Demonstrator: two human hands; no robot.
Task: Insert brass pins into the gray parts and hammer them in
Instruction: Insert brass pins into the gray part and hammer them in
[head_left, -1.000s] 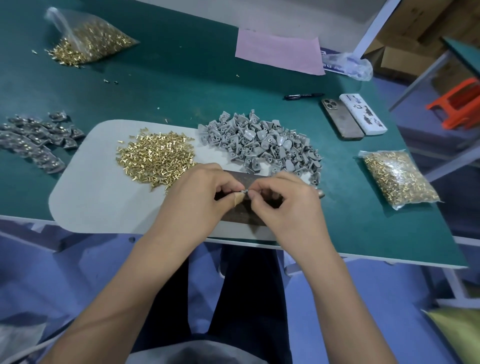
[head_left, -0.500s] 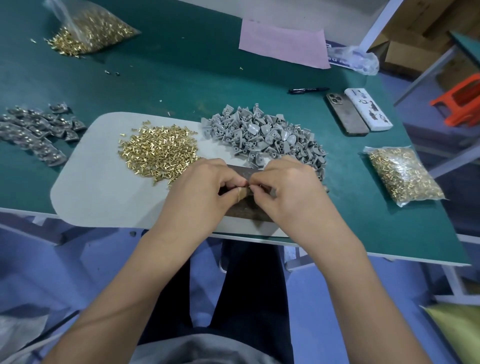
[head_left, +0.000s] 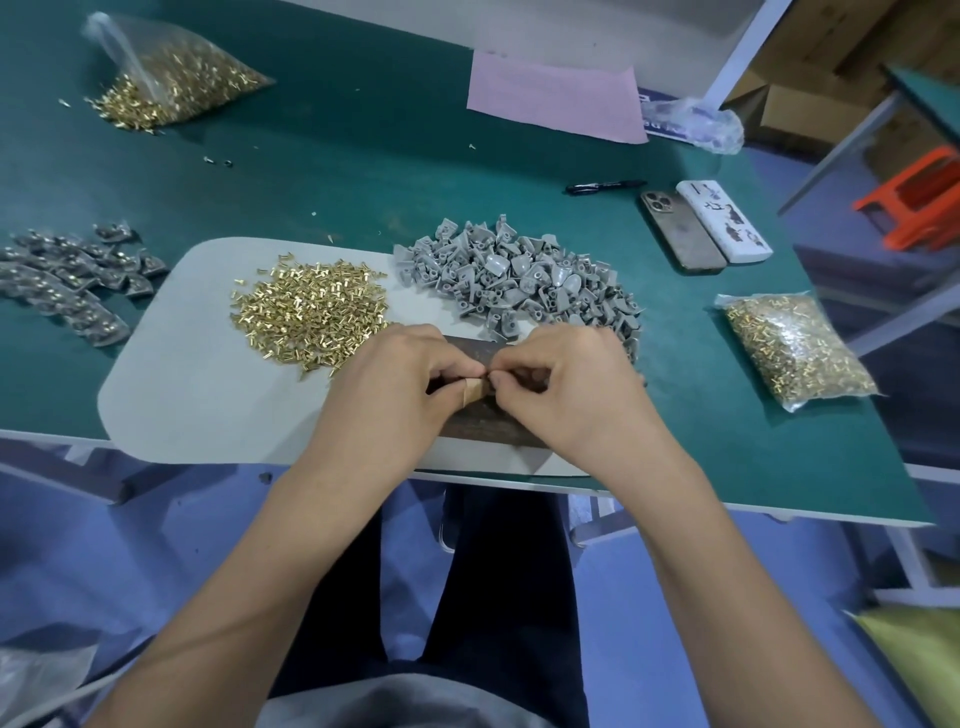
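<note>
While both hands meet over the dark block, the work stands as follows.

Left hand: the left hand (head_left: 395, 384) has its fingers curled, the taped thumb tip pressed toward the other hand; it seems to pinch a small piece, but the piece itself is hidden between the fingertips.

Right hand: the right hand (head_left: 566, 387) is curled the same way, fingertips touching those of the left; whether it grasps a pin or a gray part I cannot tell.

Step in hand: by my judgement, a pin is being seated into a part by finger pressure, just above the dark block (head_left: 488, 421), which likely serves as the anvil.

Brass pins: a loose heap of brass pins (head_left: 311, 312) lies on the pale mat (head_left: 182, 384), just beside the left hand.

Gray parts: a pile of gray parts (head_left: 514, 275) sits on the mat's far right end, near the right hand; it is large.

Done so far: a group of darker finished-looking pieces (head_left: 67, 280) lies on the green table (head_left: 363, 156), well apart at the left; whether they carry pins is too small to tell.

Left to do: judging by the piles, most of the job remains, and no hammer is visible.

Reserve stock: one bag of pins (head_left: 176, 83) rests far left, another bag of pins (head_left: 795, 348) at the right.
</note>
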